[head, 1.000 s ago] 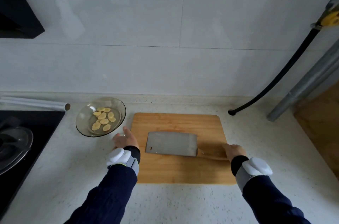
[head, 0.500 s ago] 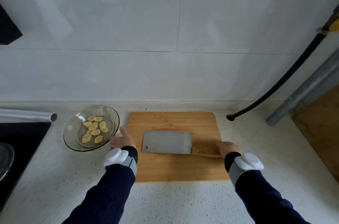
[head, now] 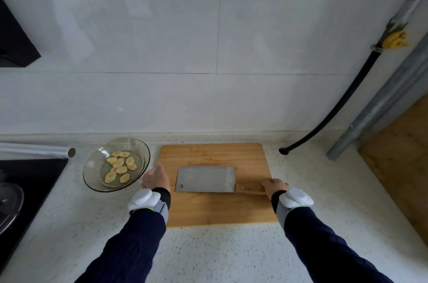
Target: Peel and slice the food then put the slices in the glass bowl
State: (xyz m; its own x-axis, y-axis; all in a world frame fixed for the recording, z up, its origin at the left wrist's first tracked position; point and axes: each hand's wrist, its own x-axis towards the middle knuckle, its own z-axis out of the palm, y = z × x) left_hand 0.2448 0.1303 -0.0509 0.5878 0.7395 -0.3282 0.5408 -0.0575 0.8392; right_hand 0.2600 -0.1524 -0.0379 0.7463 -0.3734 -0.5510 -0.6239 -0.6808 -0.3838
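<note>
- Glass bowl [head: 94,168] sits on the speckled counter [head: 208,255], just left of the wooden cutting board [head: 215,211].
- Pale yellow slices [head: 119,163] lie in the bowl's bottom, loosely clustered, some overlapping. I see no slices on the board.
- Cleaver [head: 205,179] lies flat mid-board, blade pointing left, hole at the blade's lower left corner, wooden handle pointing right.
- Right hand [head: 274,186] is at the board's right edge, on the handle's end, fingers curled over it, so it grips the cleaver.
- Left hand [head: 156,178] is at the board's left edge, btwn bowl and blade, back of hand toward me, thumb pointing up.
- Its fingers reach toward the bowl's near-right rim, but I can't tell whether they touch or hold the rim or hang loose.
- Hands are well apart, w/ the blade between them.
- Both arms wear dark blue sleeves, each w/ a white wrist unit [head: 143,199] on a grey strap.
- Far left: black cooktop [head: 34,174] w/ a glass pot lid [head: 9,204] partly in frame, and a silver roll [head: 34,150] lying behind it along the wall.
- Right side: black hose [head: 335,106] comes down to the counter by the backsplash, grey metal pipe [head: 379,106] next to it, yellow valve [head: 393,39] higher up.
- Wall behind is pale tile.
</note>
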